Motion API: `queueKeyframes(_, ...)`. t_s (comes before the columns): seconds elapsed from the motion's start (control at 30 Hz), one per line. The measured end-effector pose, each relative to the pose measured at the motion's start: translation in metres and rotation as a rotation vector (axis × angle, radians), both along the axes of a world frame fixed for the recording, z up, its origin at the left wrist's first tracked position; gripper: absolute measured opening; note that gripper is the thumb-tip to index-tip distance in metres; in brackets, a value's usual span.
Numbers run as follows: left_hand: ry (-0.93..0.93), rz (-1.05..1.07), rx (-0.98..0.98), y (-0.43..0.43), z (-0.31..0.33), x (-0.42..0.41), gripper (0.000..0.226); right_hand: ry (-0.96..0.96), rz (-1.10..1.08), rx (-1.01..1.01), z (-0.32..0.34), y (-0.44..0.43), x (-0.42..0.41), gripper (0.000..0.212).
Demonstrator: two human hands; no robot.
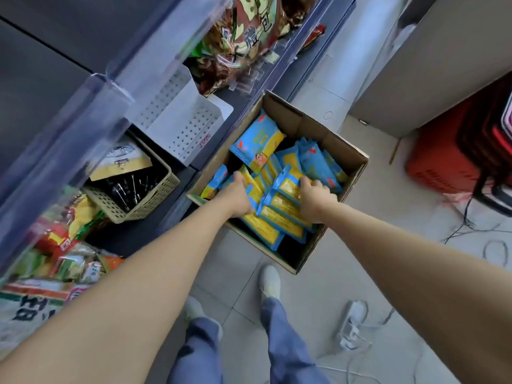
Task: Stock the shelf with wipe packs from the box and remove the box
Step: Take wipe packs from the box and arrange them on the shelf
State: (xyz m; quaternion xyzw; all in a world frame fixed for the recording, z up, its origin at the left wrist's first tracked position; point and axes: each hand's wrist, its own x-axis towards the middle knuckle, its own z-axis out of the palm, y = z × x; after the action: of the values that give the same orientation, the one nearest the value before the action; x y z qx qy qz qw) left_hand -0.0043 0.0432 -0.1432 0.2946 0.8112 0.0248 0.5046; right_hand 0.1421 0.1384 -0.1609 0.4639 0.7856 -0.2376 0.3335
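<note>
Cardboard box (340,151) sits on the floor (374,217) against the shelf (144,236), well filled with blue-and-yellow wipe packs (257,139). Both hands are inside the box: the left hand (238,198) curls its grip over packs by the box's shelf-side wall, and the right hand (315,200) closes its grip on a pack near the box's middle. I judge this the picking-up step, early in stocking. Next the packs must lift clear of the box walls and cross to the white perforated tray (188,126) just beyond the box.

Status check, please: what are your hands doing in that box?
Left hand and right hand both down in the cardboard box, each gripping wipe packs. Plenty of packs left. Nothing visibly blocking the lift.
</note>
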Motion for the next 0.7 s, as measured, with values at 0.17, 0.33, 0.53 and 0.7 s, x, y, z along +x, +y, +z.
queueKeyframes(0.17,-0.176,0.196,0.055,0.005,0.012,-0.004,0.025,0.034,0.005,0.015,-0.004,0.009,0.0,0.058)
queueKeyframes(0.33,-0.123,0.064,0.074,0.013,0.041,-0.011,0.034,0.23,-0.218,0.092,0.023,0.018,-0.004,0.021)
queueKeyframes(0.53,0.089,-0.124,0.148,0.011,0.087,-0.018,0.038,0.422,-0.461,-0.017,0.088,0.033,-0.013,0.022)
queueKeyframes(0.7,0.262,-0.061,0.31,0.008,0.148,-0.03,0.03,0.501,-0.5,-0.102,0.159,0.037,-0.018,0.031)
